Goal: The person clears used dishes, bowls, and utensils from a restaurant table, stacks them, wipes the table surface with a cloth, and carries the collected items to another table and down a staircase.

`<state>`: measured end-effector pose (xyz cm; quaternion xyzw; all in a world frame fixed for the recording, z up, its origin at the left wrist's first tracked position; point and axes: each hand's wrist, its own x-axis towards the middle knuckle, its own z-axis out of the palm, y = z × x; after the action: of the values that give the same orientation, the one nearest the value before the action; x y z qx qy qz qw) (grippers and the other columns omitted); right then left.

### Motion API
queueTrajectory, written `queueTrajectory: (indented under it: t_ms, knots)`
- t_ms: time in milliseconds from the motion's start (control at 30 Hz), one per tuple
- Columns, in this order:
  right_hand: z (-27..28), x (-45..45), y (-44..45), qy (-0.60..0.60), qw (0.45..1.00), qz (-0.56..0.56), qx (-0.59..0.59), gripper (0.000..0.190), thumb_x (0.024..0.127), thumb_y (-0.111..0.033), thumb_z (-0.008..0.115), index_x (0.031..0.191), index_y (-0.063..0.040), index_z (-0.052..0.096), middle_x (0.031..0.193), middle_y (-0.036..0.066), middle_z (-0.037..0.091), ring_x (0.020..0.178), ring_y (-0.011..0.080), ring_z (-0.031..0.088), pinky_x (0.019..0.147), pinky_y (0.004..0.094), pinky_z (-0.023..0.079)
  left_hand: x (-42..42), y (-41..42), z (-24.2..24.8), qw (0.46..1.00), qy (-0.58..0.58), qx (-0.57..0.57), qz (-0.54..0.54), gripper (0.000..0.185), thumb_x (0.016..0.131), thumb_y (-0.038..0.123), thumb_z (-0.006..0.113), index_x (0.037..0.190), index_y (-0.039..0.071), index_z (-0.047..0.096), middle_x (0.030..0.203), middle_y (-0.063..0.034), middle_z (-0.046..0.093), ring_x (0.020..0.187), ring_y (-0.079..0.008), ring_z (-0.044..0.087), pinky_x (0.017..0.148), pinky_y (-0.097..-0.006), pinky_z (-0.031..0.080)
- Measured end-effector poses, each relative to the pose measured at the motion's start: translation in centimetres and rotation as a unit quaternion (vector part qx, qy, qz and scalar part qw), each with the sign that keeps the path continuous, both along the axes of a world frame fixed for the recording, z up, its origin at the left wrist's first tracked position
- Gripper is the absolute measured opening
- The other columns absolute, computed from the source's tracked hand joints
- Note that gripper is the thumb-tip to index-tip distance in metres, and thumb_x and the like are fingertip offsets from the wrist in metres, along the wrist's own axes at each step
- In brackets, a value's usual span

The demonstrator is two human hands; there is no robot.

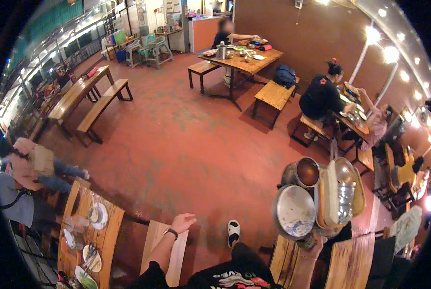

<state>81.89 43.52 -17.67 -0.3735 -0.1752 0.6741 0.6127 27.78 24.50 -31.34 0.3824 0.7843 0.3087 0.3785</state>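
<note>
My left hand (pixel 182 221), with a dark band on its wrist, reaches out over a light wooden bench (pixel 181 249) and holds nothing. My right hand is out of view. To the right of my body is a load of tableware: a round metal pan (pixel 296 211) with a stained white inside, a metal pot (pixel 307 172) behind it, and an orange tray (pixel 320 206) with clear containers (pixel 345 195) and a long pale container (pixel 331 195). What bears this load is hidden. My foot in a sandal (pixel 233 231) is on the red floor.
At lower left a wooden table (pixel 110 234) bears used plates (pixel 98 216) and cutlery; people stand beside it. Diners sit at a far table (pixel 266 67) and a right-hand table (pixel 359 133). Benches (pixel 105 103) stand at left, and more wooden benches (pixel 350 260) at lower right.
</note>
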Motion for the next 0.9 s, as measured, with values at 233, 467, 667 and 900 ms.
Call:
queueTrajectory:
  t_ms: [233, 467, 667, 900]
  knots:
    - [2.1, -25.5, 23.2, -0.032, 0.979, 0.196, -0.039, 0.042, 0.085, -0.022, 0.067, 0.123, -0.004, 0.062, 0.11, 0.008, 0.071, 0.105, 0.0288, 0.068, 0.091, 0.0463, 0.058, -7.4, -4.3, -4.8, 0.938, -0.161, -0.187, 0.245, 0.043, 0.096, 0.038, 0.072, 0.121, 0.004, 0.076, 0.112, -0.0113, 0.078, 0.087, -0.02, 0.075, 0.071, -0.0347, 0.061]
    - [5.2, -56.5, 41.0, -0.001, 0.942, 0.334, -0.018, 0.04, 0.08, -0.015, 0.06, 0.117, -0.003, 0.063, 0.115, 0.012, 0.071, 0.102, 0.0325, 0.071, 0.09, 0.0485, 0.06, -13.7, 0.1, -6.0, 0.79, -0.284, -0.277, 0.467, 0.04, 0.093, 0.038, 0.074, 0.114, 0.004, 0.077, 0.102, -0.0098, 0.077, 0.077, -0.0191, 0.071, 0.069, -0.0332, 0.06]
    - [4.3, -82.8, 53.9, -0.002, 0.914, 0.403, -0.041, 0.033, 0.079, -0.013, 0.06, 0.11, -0.002, 0.064, 0.11, 0.014, 0.071, 0.096, 0.0346, 0.071, 0.086, 0.0486, 0.061, -39.8, 16.0, -5.8, 0.802, -0.262, -0.243, 0.479, 0.041, 0.09, 0.038, 0.077, 0.11, 0.002, 0.077, 0.098, -0.0101, 0.076, 0.075, -0.02, 0.07, 0.069, -0.0348, 0.059]
    - [1.6, -116.0, 68.2, -0.036, 0.899, 0.425, -0.099, 0.038, 0.082, -0.017, 0.062, 0.117, -0.002, 0.064, 0.109, 0.014, 0.072, 0.088, 0.0348, 0.073, 0.077, 0.0495, 0.062, -85.5, 39.3, -2.2, 0.909, 0.012, -0.014, 0.416, 0.042, 0.093, 0.035, 0.076, 0.116, 0.0, 0.076, 0.107, -0.0121, 0.077, 0.092, -0.0191, 0.072, 0.079, -0.037, 0.059]
